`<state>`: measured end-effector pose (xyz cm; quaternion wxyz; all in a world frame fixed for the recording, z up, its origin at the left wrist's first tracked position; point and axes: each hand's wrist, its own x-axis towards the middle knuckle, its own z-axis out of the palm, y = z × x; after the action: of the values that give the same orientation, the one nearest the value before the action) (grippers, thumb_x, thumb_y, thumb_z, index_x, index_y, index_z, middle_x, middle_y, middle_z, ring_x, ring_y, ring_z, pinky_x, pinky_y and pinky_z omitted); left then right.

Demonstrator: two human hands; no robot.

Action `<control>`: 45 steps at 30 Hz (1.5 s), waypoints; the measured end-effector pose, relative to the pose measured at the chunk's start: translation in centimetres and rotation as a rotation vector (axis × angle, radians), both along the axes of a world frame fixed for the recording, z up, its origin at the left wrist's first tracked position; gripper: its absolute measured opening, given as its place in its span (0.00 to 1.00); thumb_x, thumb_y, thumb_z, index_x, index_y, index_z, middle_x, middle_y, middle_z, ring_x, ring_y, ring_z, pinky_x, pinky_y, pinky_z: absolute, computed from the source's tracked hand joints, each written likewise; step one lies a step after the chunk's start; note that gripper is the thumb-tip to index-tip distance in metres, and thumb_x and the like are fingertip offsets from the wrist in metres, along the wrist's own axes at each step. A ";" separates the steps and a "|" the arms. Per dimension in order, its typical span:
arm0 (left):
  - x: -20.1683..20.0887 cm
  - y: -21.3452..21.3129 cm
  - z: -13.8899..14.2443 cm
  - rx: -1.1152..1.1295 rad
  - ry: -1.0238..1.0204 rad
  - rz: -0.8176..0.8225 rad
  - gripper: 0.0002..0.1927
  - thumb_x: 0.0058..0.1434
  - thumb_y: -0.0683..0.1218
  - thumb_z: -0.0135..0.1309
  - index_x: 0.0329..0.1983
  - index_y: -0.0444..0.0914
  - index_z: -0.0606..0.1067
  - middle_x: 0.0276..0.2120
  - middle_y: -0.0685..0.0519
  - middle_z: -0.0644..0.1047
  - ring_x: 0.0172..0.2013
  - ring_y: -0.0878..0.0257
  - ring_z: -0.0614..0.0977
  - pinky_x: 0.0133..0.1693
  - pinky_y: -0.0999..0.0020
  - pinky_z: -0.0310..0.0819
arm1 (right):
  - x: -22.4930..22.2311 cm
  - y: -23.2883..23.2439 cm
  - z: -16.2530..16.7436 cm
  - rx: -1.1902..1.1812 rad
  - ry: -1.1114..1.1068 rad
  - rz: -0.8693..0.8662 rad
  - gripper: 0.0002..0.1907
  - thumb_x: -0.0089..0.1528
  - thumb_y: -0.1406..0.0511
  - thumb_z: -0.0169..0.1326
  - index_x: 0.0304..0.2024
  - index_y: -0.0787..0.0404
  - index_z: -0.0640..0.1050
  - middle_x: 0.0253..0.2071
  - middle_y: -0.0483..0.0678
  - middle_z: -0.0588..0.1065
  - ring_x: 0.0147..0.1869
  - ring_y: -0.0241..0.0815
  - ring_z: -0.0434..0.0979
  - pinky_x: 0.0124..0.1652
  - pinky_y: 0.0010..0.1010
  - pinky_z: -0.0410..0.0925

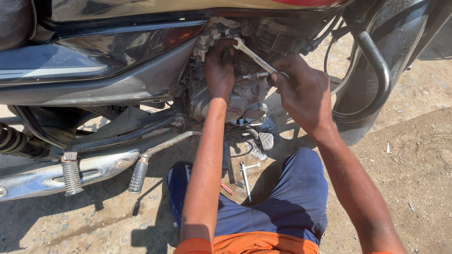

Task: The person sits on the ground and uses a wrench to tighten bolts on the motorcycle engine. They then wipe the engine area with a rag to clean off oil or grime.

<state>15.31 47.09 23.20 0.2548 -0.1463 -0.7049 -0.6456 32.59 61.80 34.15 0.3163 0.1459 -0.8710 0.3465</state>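
Spanner: a silver spanner [254, 57] sits slanted on the motorcycle engine [235, 94], its open end up at a top fitting.
Right hand: the right hand [303, 91] wraps its grip around the spanner's lower end, placed for leverage.
Left hand: the left hand [219, 70] presses on the engine beside the spanner head, bracing; I cannot tell its grip.
Below engine: another spanner [246, 178] lies on the ground.
Obstruction: the crash guard [376, 70] crowds the right hand.

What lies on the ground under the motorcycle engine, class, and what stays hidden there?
Under the engine, a spanner and a small red-handled tool lie on the ground between the person's knees. Dark shadow and the knees cover the rest.
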 end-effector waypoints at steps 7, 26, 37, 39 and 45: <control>0.3 0.5 0.9 -0.106 -0.109 0.149 0.10 0.62 0.52 0.61 0.37 0.41 0.80 0.35 0.49 0.83 0.39 0.53 0.84 0.44 0.63 0.72 | -1.7 0.4 1.2 -0.008 0.025 -0.035 0.03 0.68 0.74 0.58 0.45 0.67 0.79 0.28 0.52 0.79 0.30 0.38 0.82 0.30 0.29 0.69; 0.6 0.6 1.3 -0.081 -0.059 0.111 0.07 0.60 0.48 0.60 0.39 0.41 0.81 0.38 0.47 0.83 0.42 0.54 0.84 0.47 0.62 0.73 | -2.8 1.2 0.9 0.074 0.148 -0.002 0.03 0.68 0.75 0.58 0.44 0.67 0.79 0.36 0.55 0.81 0.34 0.42 0.83 0.32 0.32 0.70; 0.7 0.2 0.2 -0.081 -0.024 0.101 0.11 0.65 0.39 0.50 0.46 0.40 0.79 0.42 0.48 0.82 0.45 0.52 0.83 0.50 0.61 0.73 | -5.3 0.3 0.6 0.100 0.151 -0.037 0.04 0.65 0.72 0.60 0.43 0.65 0.81 0.33 0.54 0.81 0.34 0.43 0.84 0.34 0.32 0.72; 0.8 0.1 0.4 -0.080 -0.023 0.093 0.11 0.63 0.39 0.50 0.46 0.40 0.80 0.42 0.47 0.82 0.45 0.52 0.84 0.50 0.61 0.73 | -5.9 0.0 0.6 0.105 0.146 -0.071 0.04 0.64 0.71 0.61 0.42 0.64 0.82 0.33 0.53 0.81 0.33 0.43 0.84 0.34 0.33 0.72; 1.4 -0.3 1.1 -0.075 0.027 0.058 0.13 0.61 0.37 0.49 0.46 0.39 0.80 0.43 0.47 0.82 0.47 0.52 0.84 0.53 0.62 0.73 | -5.0 -1.7 -0.5 0.209 0.054 -0.112 0.06 0.61 0.70 0.62 0.40 0.64 0.82 0.29 0.53 0.81 0.29 0.45 0.83 0.31 0.34 0.71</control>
<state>16.70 46.76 24.27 0.2773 -0.1438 -0.7292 -0.6088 27.63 60.12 33.61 0.3415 0.1382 -0.9003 0.2317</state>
